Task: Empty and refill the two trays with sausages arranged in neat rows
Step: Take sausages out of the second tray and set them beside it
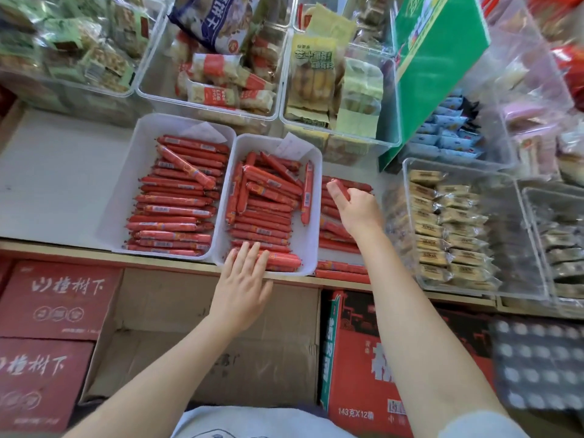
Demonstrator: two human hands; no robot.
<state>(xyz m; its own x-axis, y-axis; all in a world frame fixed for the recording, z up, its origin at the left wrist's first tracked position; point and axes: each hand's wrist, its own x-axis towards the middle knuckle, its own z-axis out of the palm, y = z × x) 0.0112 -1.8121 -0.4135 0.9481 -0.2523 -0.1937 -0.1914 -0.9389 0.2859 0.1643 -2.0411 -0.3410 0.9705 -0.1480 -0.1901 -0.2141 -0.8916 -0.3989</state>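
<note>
Shop shelf: left hand (243, 287) lies flat-fingered on the right tray's (311, 248) near sausages (278, 260), right hand (358, 210) grips one sausage (339, 188) midway; they look light, slick, firm.

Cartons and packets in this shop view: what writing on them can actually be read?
"山楂树下": white characters on the upper red carton at lower left.
"山楂树下": again on the lower red carton below it.
"143克X12罐": white print on the red-and-black carton.
Red sausage wrappers, yellow biscuit packet, paper slips: too small or blurred to read.
</note>
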